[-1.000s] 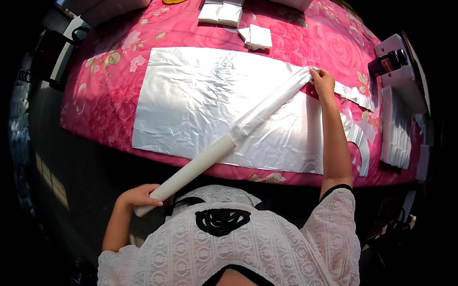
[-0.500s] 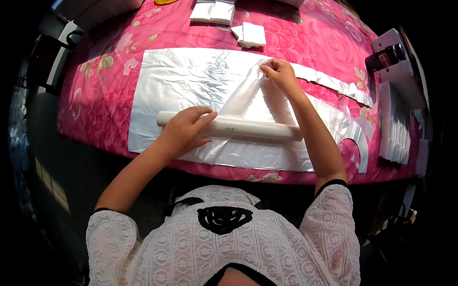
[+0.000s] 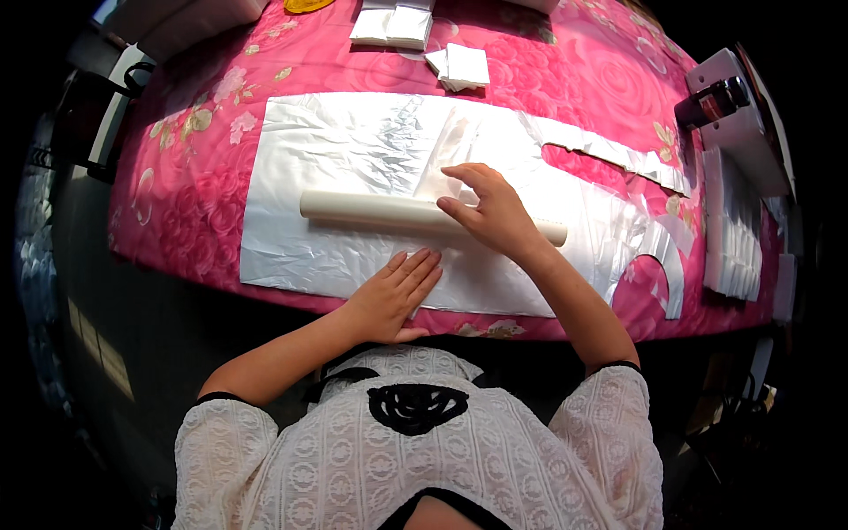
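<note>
A white plastic vest bag (image 3: pixel 309 256) lies spread over the table, its cut-out handles toward the right. Across it rests a long white plastic pipe (image 3: pixel 371 208). My left hand (image 3: pixel 395 296) presses flat on the bag near the table's front edge, just on my side of the pipe, fingers stretched out. Over the right half of the pipe hovers or rests my right hand (image 3: pixel 486 210), thumb and forefinger apart; whether it touches the pipe I cannot tell. Beyond its fingertips, a translucent pinkish strip of film (image 3: pixel 449 146) lies on the bag.
A pink flowered cloth (image 3: pixel 190 177) covers the table. Small white folded packs (image 3: pixel 464 66) and a larger white stack (image 3: pixel 391 25) lie at the far side. On the right stand a pile of folded white bags (image 3: pixel 731 230), a white box (image 3: pixel 738 132) and a dark bottle (image 3: pixel 714 102).
My right hand has let go of the lifted film and come down toward the pipe. My left hand has left the pipe and slid nearer, flat on the bag. The pipe has shifted slightly right.
</note>
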